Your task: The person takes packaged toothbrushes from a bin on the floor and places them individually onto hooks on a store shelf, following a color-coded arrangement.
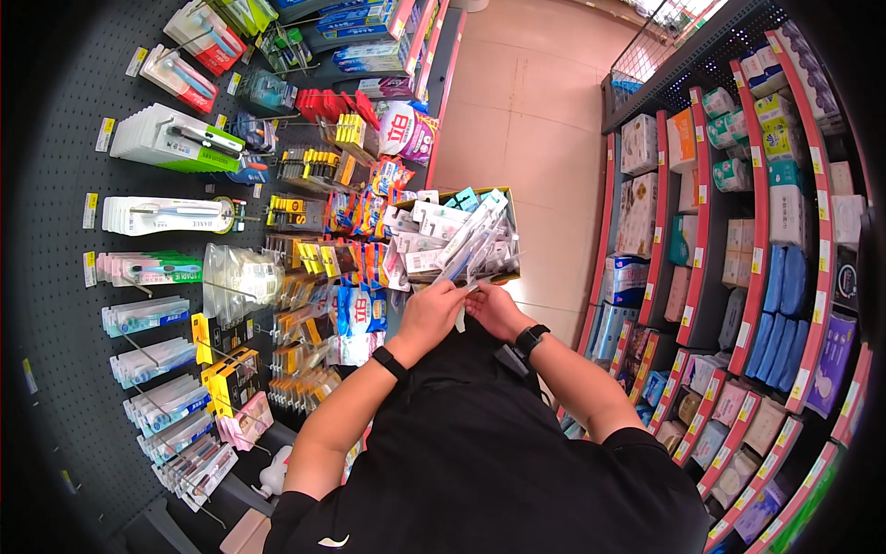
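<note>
Just in front of my body, my left hand [432,312] and my right hand [500,311] are close together, fingers closed in a pinch. Between them is the near end of a slim, clear-fronted toothbrush pack [459,262], which reaches forward over a carton. My fingers partly cover that end. The carton [513,208] is heaped with loose, mostly white toothbrush packs [430,242] lying at several angles. Each wrist wears a black band.
On the left, a dark pegboard [65,222] carries hooks of hanging toothbrush packs [175,214]. Blue and orange bags [361,310] hang or stand beside the carton. Shelves [688,231] of tissue packs line the right side. A tiled aisle floor [521,111] runs ahead.
</note>
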